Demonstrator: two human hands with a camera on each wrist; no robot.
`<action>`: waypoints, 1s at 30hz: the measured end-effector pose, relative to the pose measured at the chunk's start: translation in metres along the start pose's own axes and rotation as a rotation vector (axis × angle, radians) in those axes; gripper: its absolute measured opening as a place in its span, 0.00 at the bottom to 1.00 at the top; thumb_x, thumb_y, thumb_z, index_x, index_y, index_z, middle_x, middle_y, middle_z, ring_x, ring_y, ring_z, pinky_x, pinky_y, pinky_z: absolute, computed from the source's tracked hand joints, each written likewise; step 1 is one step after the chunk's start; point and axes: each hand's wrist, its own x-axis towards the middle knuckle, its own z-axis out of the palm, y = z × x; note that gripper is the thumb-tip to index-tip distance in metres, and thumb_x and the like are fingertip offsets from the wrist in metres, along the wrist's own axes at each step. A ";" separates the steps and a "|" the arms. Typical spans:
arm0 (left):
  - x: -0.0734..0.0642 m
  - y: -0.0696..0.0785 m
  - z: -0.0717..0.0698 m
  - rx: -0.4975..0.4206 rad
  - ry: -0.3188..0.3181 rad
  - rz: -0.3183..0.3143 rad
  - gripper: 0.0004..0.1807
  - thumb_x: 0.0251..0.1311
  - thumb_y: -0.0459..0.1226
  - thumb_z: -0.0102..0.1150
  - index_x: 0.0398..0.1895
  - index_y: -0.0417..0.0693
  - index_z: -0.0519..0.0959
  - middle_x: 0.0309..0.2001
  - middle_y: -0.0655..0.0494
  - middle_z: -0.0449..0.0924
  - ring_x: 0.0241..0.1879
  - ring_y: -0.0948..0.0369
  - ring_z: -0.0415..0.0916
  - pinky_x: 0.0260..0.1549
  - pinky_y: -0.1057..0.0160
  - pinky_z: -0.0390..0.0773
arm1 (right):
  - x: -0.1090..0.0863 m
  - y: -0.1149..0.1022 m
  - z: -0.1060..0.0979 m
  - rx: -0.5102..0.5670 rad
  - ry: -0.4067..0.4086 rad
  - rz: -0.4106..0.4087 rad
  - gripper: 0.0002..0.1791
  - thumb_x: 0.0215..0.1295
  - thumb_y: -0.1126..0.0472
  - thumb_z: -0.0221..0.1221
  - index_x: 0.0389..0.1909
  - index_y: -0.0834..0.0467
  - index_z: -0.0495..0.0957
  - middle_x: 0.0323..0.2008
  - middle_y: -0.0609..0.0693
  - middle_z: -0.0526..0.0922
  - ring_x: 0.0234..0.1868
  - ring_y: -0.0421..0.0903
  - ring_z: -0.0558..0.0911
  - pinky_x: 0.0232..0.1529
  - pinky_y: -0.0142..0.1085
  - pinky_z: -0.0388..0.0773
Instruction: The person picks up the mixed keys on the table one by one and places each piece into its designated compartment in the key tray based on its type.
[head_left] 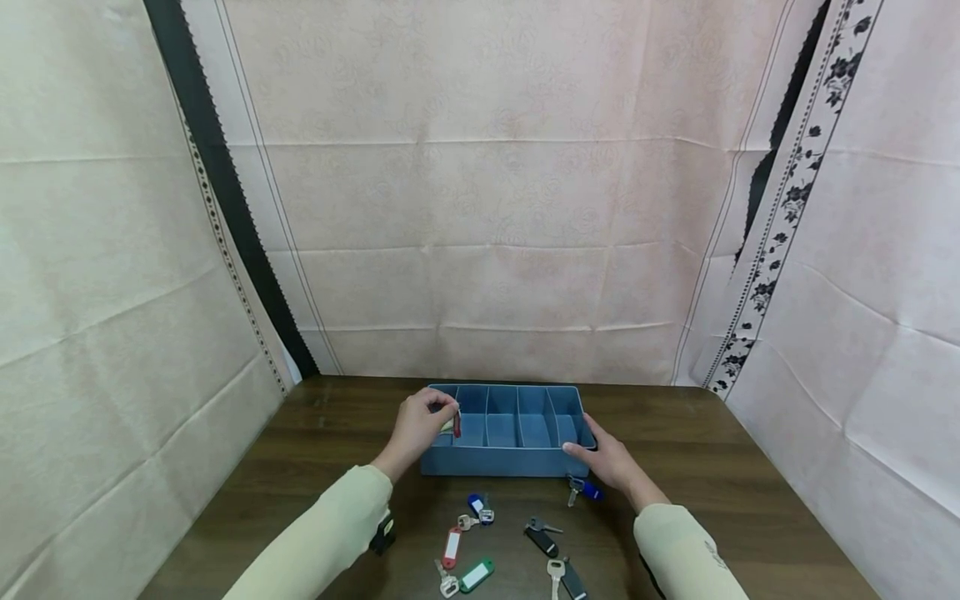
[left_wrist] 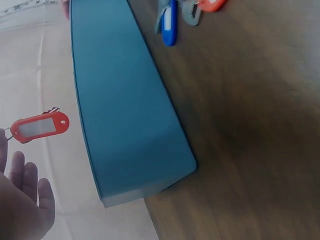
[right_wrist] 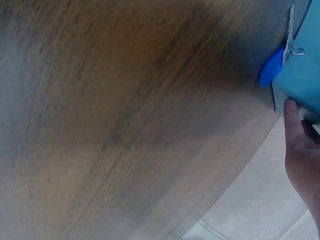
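Observation:
A blue divided box (head_left: 495, 463) stands on the table with its row of compartments facing up. Over its left end, my left hand (head_left: 422, 423) pinches the ring of a red key tag (left_wrist: 39, 128), which hangs with a white label; its key is mostly hidden behind it. Something pale yellow, too small to make out, shows beside the tag in the head view. My right hand (head_left: 613, 460) holds the box's right end, thumb at the front rim and fingers along the side. Close to that corner lies a key with a blue tag (head_left: 591, 490).
In front of the box lie several tagged keys: a blue tag (head_left: 476, 503), a red tag (head_left: 452, 548), a green tag (head_left: 476, 575), a black tag (head_left: 542, 542) and a dark grey tag (head_left: 573, 579). Pale cloth (head_left: 480, 208) hangs behind the wooden table (head_left: 337, 433) and at both sides.

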 end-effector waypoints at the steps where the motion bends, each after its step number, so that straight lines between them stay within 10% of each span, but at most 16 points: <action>1: 0.003 -0.001 0.001 -0.009 0.006 -0.010 0.06 0.64 0.40 0.65 0.31 0.52 0.86 0.39 0.59 0.80 0.38 0.58 0.75 0.36 0.59 0.77 | 0.000 0.000 0.000 0.006 0.000 0.004 0.53 0.65 0.32 0.56 0.79 0.55 0.45 0.75 0.68 0.52 0.72 0.71 0.55 0.64 0.68 0.56; 30: 0.052 -0.004 0.043 -0.031 0.161 -0.028 0.08 0.63 0.35 0.63 0.30 0.40 0.86 0.34 0.52 0.78 0.38 0.55 0.76 0.35 0.58 0.78 | 0.000 0.003 -0.001 0.022 0.009 0.001 0.53 0.64 0.32 0.56 0.80 0.54 0.45 0.74 0.67 0.54 0.72 0.70 0.56 0.64 0.68 0.57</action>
